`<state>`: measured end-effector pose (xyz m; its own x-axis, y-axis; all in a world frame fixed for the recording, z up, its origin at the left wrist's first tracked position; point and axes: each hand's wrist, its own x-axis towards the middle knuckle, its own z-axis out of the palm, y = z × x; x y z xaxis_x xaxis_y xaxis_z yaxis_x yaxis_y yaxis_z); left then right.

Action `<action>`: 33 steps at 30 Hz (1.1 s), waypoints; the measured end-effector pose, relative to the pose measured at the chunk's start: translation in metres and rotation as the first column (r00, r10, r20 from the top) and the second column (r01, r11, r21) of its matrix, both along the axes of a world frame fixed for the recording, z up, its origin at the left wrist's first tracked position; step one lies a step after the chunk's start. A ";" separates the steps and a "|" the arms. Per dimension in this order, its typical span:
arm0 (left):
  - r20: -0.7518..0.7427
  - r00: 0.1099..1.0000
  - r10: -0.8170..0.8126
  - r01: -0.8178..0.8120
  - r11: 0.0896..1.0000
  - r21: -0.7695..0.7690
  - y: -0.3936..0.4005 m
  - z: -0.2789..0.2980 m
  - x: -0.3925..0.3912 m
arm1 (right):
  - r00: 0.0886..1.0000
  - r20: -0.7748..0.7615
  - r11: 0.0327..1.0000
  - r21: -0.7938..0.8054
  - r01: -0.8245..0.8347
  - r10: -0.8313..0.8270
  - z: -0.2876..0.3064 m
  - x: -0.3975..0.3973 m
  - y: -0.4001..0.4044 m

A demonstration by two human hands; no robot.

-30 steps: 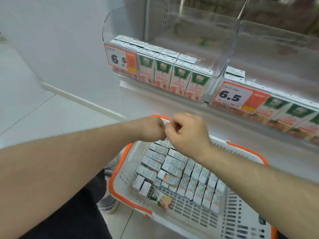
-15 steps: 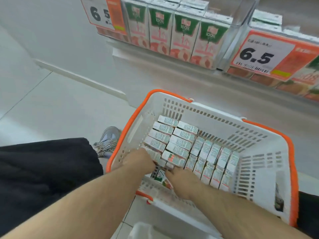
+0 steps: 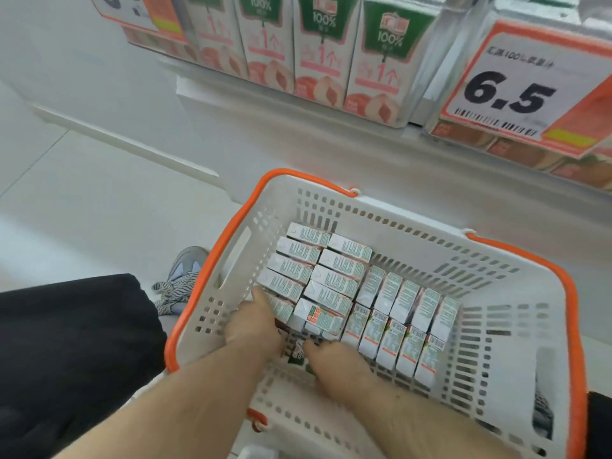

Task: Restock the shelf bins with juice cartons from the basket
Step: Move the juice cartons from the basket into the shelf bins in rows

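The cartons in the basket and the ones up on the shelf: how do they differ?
The cartons in the basket lie packed on their sides, showing small-print panels; the cartons on the shelf stand upright, showing green-and-pink fronts. Both hands reach among the basket ones; nothing touches the shelf ones. Whether they are the same product is unclear.

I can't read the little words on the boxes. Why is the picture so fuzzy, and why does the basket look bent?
Head view: slight motion blur smears the small print on the cartons and softens both hands; the big 6.5 on the price tag stays readable. Head view: the wide lens bows the basket rim and tilts the shelf. Head view: light is even and soft, with faint glare on the clear bin.
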<state>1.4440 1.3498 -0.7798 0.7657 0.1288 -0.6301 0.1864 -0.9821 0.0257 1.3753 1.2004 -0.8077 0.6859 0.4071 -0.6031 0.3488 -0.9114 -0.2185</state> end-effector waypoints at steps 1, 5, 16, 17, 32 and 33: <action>-0.038 0.999 -0.003 0.002 0.999 -0.038 0.003 0.005 0.003 | 1.000 -0.013 1.000 0.007 -0.012 0.012 0.006 0.001 -0.005; -0.245 0.963 -0.108 0.084 0.991 -0.108 0.008 0.053 0.025 | 0.998 -0.059 1.000 0.026 -0.003 0.005 0.046 0.007 -0.026; -0.188 0.978 -0.088 -0.064 0.736 -0.674 -0.003 0.217 0.081 | 0.863 0.213 0.871 0.302 0.387 -0.457 0.221 0.038 -0.080; -0.185 0.975 -0.121 -0.046 0.708 -0.705 -0.007 0.233 0.084 | 0.846 0.229 0.858 0.319 0.402 -0.482 0.238 0.039 -0.083; -0.416 0.908 -0.048 -0.413 0.053 -0.909 -0.059 0.317 0.105 | 0.612 -0.612 -0.347 0.790 0.505 -0.501 0.354 0.043 -0.114; -0.436 0.899 -0.042 -0.435 0.013 -0.900 -0.060 0.319 0.105 | 0.603 -0.605 -0.360 0.795 0.488 -0.519 0.357 0.044 -0.117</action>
<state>1.5495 1.2899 -0.4610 0.6050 -0.6600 -0.4453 0.5963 0.0051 0.8027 1.4196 1.0838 -0.4504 0.9929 -0.0350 -0.1132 -0.0965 0.3165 -0.9437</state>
